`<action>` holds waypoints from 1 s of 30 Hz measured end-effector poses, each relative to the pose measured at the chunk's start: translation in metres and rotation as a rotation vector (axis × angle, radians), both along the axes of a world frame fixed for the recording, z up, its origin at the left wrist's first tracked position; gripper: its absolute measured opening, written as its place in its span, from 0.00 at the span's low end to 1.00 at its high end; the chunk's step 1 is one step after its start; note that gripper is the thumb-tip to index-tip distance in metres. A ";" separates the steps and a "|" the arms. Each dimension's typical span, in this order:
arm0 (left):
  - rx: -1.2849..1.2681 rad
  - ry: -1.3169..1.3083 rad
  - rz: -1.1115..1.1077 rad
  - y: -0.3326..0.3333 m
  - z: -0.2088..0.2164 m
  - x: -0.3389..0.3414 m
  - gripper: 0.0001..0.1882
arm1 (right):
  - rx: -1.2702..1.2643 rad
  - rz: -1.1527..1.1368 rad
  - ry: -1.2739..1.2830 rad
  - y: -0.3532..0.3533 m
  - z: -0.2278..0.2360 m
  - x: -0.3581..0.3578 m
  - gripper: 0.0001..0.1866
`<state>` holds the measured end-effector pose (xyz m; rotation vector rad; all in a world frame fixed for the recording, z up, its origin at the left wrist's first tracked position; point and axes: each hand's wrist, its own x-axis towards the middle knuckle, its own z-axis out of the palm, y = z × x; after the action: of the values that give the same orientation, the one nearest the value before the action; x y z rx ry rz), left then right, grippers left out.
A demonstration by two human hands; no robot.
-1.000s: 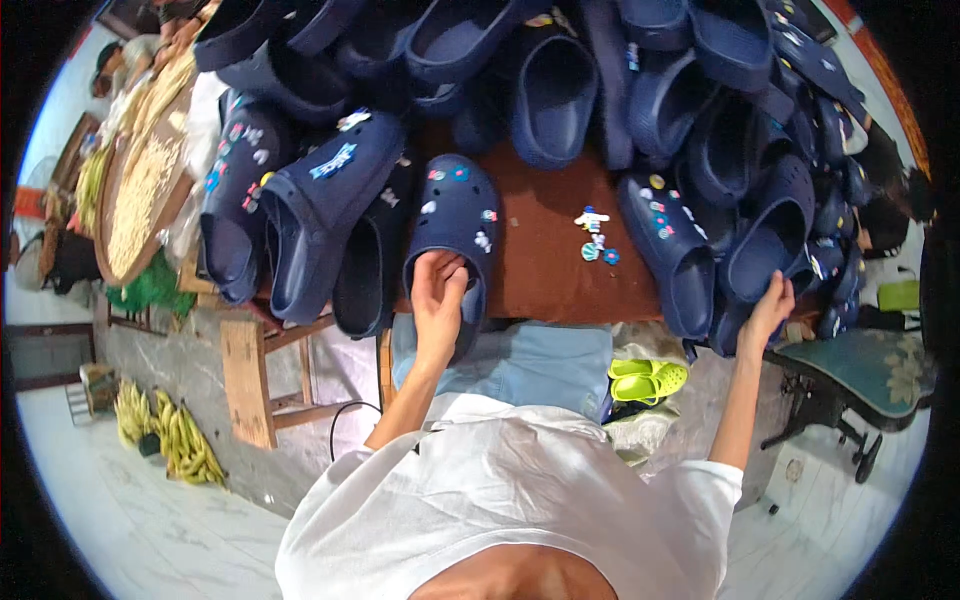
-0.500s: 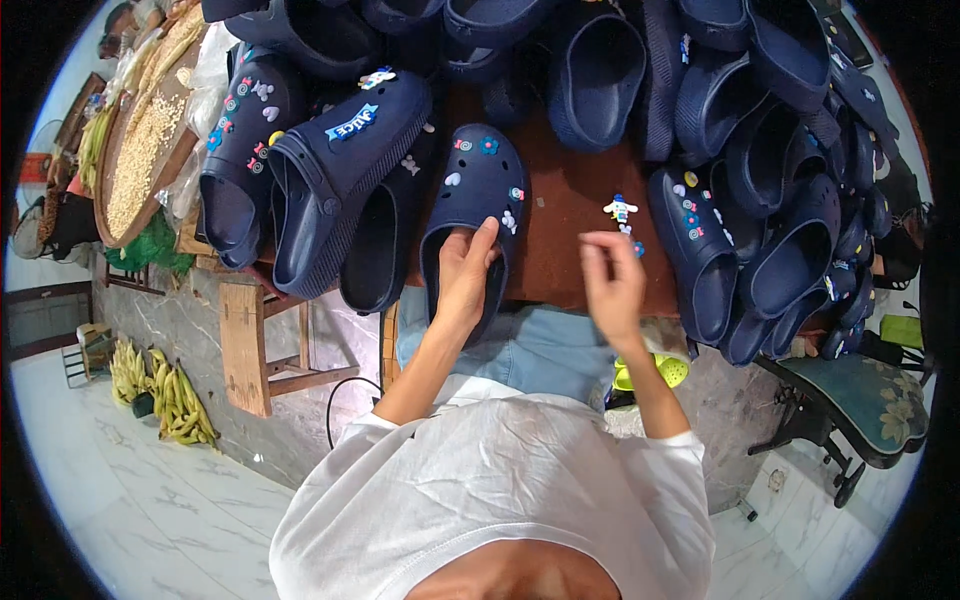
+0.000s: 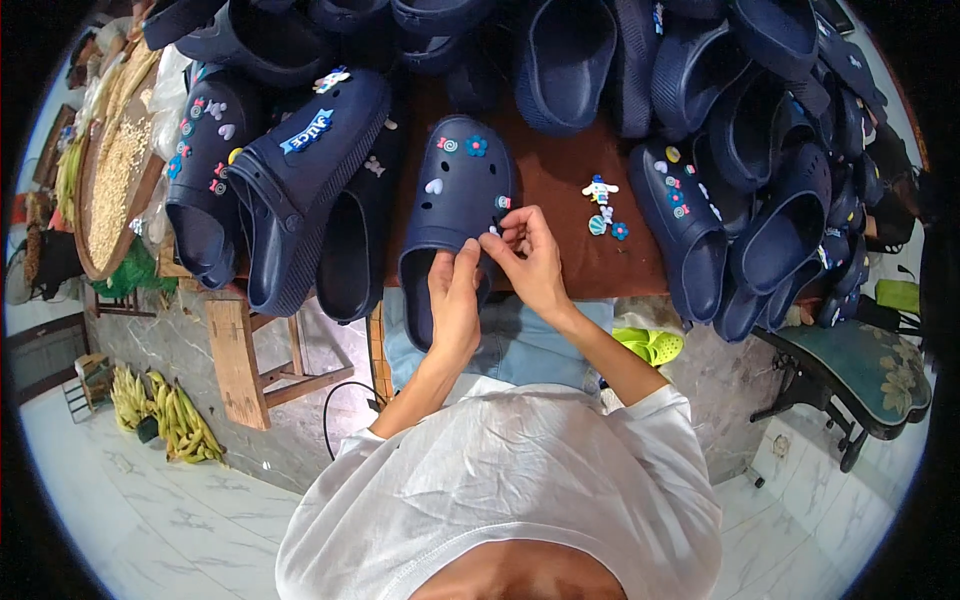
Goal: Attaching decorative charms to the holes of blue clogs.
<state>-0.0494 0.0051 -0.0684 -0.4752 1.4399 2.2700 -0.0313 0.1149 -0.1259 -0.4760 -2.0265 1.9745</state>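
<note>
A navy clog point(image 3: 462, 180) lies on the brown tabletop in front of me, toe pointing away, with a heart, a flower and other small charms on its upper. My left hand point(image 3: 455, 305) grips the upper at its opening, some fingers inside the shoe. At the clog's right side my right hand point(image 3: 528, 262) is closed in a pinch on a small white charm point(image 3: 493, 231), mostly hidden by the fingertips. To the right lie loose charms: a white long-eared figure point(image 3: 600, 188), a shell point(image 3: 597, 225) and a blue flower point(image 3: 620, 231).
Decorated navy clogs point(image 3: 310, 165) crowd the left, and more are piled on the right point(image 3: 690, 240) and along the back. A woven tray of pale kernels point(image 3: 118, 190) stands far left. Below are a wooden stool point(image 3: 238, 365), lime-green clogs point(image 3: 650, 346) and an office chair point(image 3: 860, 375).
My right hand has moved left from the loose charms to the clog's side, uncovering the shell. My left hand keeps its grip on the clog. The view has shifted slightly.
</note>
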 end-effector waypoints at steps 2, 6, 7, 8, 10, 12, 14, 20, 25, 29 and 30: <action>0.062 0.017 -0.052 -0.007 -0.014 0.009 0.04 | 0.045 -0.007 0.005 -0.001 -0.006 0.009 0.17; 0.123 -0.031 -0.059 0.003 -0.004 0.021 0.04 | 0.151 0.021 0.017 0.011 -0.007 0.018 0.16; 0.119 -0.044 -0.038 0.004 -0.002 0.022 0.04 | 0.184 0.043 0.024 0.013 -0.006 0.017 0.16; 0.124 -0.006 -0.058 0.001 -0.014 0.022 0.05 | 0.217 0.041 0.039 0.014 -0.003 0.017 0.16; 0.093 0.021 -0.047 0.004 -0.015 0.024 0.05 | 0.301 0.051 0.039 0.016 0.003 0.017 0.14; 0.063 0.049 -0.037 0.005 -0.018 0.024 0.05 | 0.386 0.059 0.039 0.017 0.006 0.016 0.13; 0.010 0.078 -0.034 0.003 -0.026 0.026 0.11 | 0.583 0.078 0.149 0.018 0.007 0.013 0.08; -0.014 0.134 0.028 0.011 -0.029 0.021 0.06 | 0.515 -0.013 0.175 0.021 -0.009 0.008 0.03; -0.028 0.137 -0.048 0.006 -0.030 0.017 0.14 | 0.691 -0.036 0.136 0.041 -0.011 0.012 0.02; 0.029 0.129 -0.127 -0.001 -0.041 0.012 0.27 | 1.170 -0.092 0.064 0.091 -0.006 0.015 0.02; 0.026 0.127 -0.127 -0.003 -0.042 0.012 0.27 | 1.168 -0.091 0.063 0.098 -0.005 0.013 0.02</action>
<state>-0.0376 0.0019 -0.1101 -0.2286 1.4547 2.2494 -0.0183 0.2129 -0.1307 -0.1956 -2.5747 0.4928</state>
